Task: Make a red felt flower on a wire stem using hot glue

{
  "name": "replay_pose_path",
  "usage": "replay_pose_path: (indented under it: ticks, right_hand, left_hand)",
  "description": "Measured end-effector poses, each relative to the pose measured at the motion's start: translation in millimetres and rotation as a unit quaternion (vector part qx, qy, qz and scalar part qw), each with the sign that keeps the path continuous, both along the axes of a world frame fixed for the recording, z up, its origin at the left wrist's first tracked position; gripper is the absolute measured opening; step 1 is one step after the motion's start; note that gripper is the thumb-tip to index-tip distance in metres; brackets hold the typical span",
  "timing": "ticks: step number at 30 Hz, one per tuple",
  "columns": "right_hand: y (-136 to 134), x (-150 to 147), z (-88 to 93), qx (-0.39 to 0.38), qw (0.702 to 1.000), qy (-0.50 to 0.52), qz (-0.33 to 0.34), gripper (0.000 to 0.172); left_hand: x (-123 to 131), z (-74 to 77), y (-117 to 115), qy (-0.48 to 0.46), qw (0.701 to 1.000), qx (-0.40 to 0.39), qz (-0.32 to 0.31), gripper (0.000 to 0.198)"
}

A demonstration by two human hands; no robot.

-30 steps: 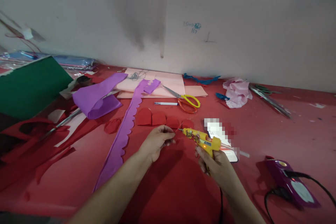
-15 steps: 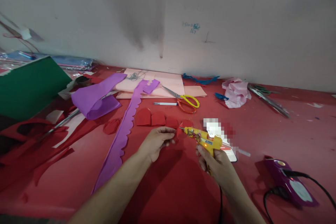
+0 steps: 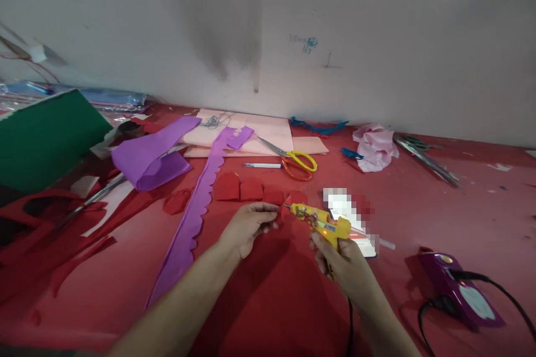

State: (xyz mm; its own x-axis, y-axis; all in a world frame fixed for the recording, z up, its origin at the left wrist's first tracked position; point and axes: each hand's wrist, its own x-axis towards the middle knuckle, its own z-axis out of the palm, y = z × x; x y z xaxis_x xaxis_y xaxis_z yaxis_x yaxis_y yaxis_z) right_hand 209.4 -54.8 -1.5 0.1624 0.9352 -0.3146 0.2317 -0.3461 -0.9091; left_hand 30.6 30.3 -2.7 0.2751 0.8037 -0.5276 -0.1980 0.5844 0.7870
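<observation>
Yellow hot glue gun point(image 3: 322, 224) is gripped by right hand point(image 3: 341, 265), nozzle beside small red paper piece point(image 3: 280, 215) pinched in left fingers point(image 3: 268, 222); gluing seems underway, steady aim is needed.

Pixelated card point(image 3: 347, 206), perhaps a label.

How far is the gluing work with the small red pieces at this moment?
Done: red pieces lie cut in a row, beside a scalloped purple strip. In hand: the left hand pinches a small red piece while the right hand aims the yellow glue gun at it. Left: the pieces in the row lie separate, apparently unglued.
</observation>
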Motion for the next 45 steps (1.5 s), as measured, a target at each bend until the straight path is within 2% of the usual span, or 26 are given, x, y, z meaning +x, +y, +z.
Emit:
replay_pose_path:
  ticks: [7,21,29,36,45]
  right_hand:
    - [0.9,1.2,3.5,-0.014,1.0,0.007,-0.014,0.039]
    - [-1.9,1.4,-1.1,0.007,1.0,0.007,0.009,0.032]
    - [0.4,1.0,5.4,-0.019,1.0,0.018,-0.012,0.033]
    - [-3.4,-0.5,1.3,-0.008,1.0,0.02,0.008,0.033]
    - [-0.7,1.7,4.6,-0.01,1.0,0.012,-0.017,0.035]
  left_hand:
    - [-0.2,1.9,-0.2,0.002,1.0,-0.005,0.003,0.014]
    - [-0.9,-0.5,0.3,0.003,1.0,-0.003,-0.001,0.014]
    - [-0.5,1.7,0.3,0.003,1.0,-0.004,-0.001,0.015]
    - [-0.3,0.5,0.0,0.005,1.0,-0.004,-0.004,0.015]
    - [-0.5,0.4,0.2,0.008,1.0,0.0,-0.003,0.014]
